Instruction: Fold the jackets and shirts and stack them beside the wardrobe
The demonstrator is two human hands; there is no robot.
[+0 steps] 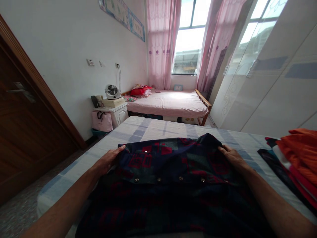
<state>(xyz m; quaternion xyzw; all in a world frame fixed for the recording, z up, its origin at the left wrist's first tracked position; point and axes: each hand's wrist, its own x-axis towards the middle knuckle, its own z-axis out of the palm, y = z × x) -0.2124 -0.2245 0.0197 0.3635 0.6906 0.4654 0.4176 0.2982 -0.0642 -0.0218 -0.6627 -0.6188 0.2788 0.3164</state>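
A dark navy shirt (168,165) with red and grey-green patches and a row of metal snap buttons is spread before me, over the near bed (138,127). At the shirt's far left corner, my left hand (110,160) pinches the fabric between thumb and fingers. My right hand (231,157) grips the opposite far corner, where the cloth bunches up into a small peak. The shirt's near part falls into shadow at the bottom of the view, so its lower edge is hard to make out.
Folded clothes (299,155), orange on top, are stacked on the bed at right. Beyond stands a second bed (168,102) under a window. A small fan (112,91) sits on a white cabinet (121,114) at left. A wardrobe (267,79) lines the right; a wooden door (24,115) the left.
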